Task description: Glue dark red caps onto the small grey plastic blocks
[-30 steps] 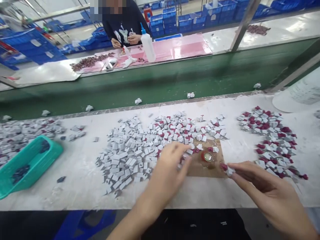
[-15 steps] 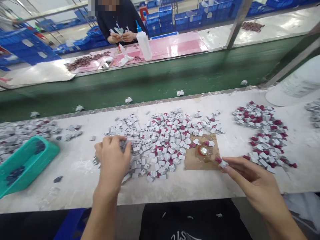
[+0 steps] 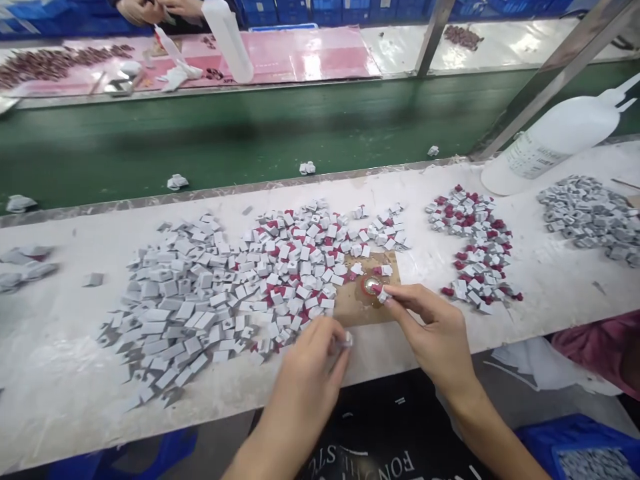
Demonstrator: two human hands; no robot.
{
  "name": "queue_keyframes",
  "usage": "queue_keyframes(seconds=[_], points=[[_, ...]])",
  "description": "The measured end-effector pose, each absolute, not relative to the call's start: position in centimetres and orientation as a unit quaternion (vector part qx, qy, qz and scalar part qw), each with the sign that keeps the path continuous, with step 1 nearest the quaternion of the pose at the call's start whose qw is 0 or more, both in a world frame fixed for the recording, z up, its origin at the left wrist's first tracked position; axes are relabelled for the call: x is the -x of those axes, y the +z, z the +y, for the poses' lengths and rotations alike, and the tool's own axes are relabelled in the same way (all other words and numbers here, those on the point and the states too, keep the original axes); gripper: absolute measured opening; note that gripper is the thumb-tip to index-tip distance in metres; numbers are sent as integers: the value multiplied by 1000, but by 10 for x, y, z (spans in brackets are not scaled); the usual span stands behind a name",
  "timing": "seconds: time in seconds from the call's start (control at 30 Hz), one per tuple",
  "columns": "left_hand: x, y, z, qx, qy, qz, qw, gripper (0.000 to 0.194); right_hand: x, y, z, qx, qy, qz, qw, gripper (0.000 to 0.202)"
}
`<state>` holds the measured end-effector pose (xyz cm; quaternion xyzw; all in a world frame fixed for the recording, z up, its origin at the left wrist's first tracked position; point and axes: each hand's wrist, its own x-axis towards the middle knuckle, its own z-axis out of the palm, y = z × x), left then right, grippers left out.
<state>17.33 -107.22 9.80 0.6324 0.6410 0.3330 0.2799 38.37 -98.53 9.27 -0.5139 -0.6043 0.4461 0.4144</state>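
My left hand is closed, pinching a small grey plastic block just in front of the large pile. My right hand pinches a small grey-and-maroon plastic piece between thumb and fingertips, right at a small round cap holding clear liquid. Whether the piece touches the liquid I cannot tell. The cap stands on a brown cardboard square wet around it. Left of the cardboard spreads a pile of grey blocks, with maroon-and-grey pieces among them on its right side.
Another group of grey-and-maroon pieces lies to the right. Beyond it are more grey parts and a white squeeze bottle. Behind the table edge runs a green conveyor belt carrying small grey pieces. A person's hands show across the belt.
My left hand has come away from the pile toward the cardboard with a grey block. My right hand has brought its piece left to the cap. The view has shifted right and down.
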Motion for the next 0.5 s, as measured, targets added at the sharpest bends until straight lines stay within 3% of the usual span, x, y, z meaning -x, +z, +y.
queue_keyframes(seconds=[0.5], points=[[-189,85,-1067,-591,303,657,357,16,-385,88,-983,504,428,-620,422,20]])
